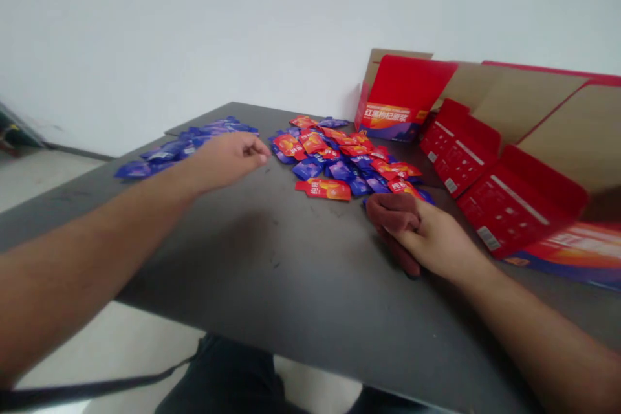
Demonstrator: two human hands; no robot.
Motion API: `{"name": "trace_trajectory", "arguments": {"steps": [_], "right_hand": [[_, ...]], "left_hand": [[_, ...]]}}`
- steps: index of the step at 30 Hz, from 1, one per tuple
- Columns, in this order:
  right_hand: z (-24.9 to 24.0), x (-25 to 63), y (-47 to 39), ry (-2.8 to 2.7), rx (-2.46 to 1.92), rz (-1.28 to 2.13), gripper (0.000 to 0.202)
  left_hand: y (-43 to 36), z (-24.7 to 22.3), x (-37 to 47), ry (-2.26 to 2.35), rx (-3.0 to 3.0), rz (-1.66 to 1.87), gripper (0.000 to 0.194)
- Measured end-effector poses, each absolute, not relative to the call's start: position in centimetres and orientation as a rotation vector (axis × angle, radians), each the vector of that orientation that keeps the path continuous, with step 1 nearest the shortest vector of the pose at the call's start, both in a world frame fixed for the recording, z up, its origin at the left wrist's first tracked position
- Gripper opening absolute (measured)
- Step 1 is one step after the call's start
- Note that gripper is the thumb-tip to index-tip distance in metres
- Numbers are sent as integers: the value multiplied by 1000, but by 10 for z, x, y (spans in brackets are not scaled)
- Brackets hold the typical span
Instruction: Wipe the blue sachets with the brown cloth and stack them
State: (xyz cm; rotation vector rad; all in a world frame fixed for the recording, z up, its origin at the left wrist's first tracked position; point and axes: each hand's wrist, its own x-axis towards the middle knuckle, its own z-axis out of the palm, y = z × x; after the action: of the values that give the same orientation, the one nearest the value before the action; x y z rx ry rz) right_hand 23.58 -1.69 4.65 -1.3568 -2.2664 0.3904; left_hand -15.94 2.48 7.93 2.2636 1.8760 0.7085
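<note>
My right hand grips a bunched reddish-brown cloth against the dark table, at the near right end of a spread of sachets. Over the table's left part is my left hand, its fingers curled in and nothing visible in them. It hovers between a pile of purple-blue sachets on the left and the mixed red and blue sachets in the middle. One red sachet lies flat at the near edge of that mixed spread. My left forearm covers part of the purple-blue pile.
Open red printed boxes stand along the right side: one box at the back, others with red flaps tilted toward the table. The grey table has its near edge just before my legs. A white wall rises behind.
</note>
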Motion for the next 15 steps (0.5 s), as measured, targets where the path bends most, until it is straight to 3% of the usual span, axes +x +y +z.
{"name": "trace_trajectory", "arguments": {"steps": [5, 10, 15], "right_hand": [[48, 238, -18, -2287, -1288, 381, 38], [49, 239, -20, -2300, -1233, 399, 41], [47, 241, -19, -2274, -1202, 406, 45]], "left_hand": [[43, 62, -100, 1731, 2485, 503, 32], [79, 52, -88, 2151, 2379, 335, 34], [115, 39, -87, 2199, 2287, 281, 34]]}}
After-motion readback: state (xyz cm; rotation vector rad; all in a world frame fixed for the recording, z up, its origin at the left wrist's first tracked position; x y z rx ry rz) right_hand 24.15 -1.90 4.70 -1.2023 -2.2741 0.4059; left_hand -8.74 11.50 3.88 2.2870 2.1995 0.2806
